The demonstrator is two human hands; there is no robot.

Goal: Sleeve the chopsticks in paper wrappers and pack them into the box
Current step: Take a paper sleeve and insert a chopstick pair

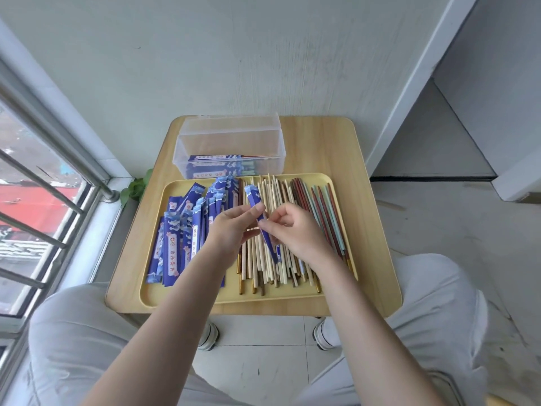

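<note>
One blue paper wrapper [254, 197] hangs tilted above the yellow tray [152, 218]. My left hand [231, 227] pinches its upper middle. My right hand [295, 230] pinches it just below, thumb and forefinger together. Under both hands lies a heap of loose chopsticks [272, 273], pale wood in the middle, red and teal ones [325, 212] at the right. A pile of blue wrappers [181, 241] fills the tray's left half. Behind the tray stands the clear plastic box [231, 148], with a few sleeved chopsticks lying inside.
The tray sits on a small wooden table [328, 142] set against a white wall. A barred window [44, 177] is close on the left. My knees and shoes are below the table's near edge. A green leaf [137, 186] pokes up at the table's left.
</note>
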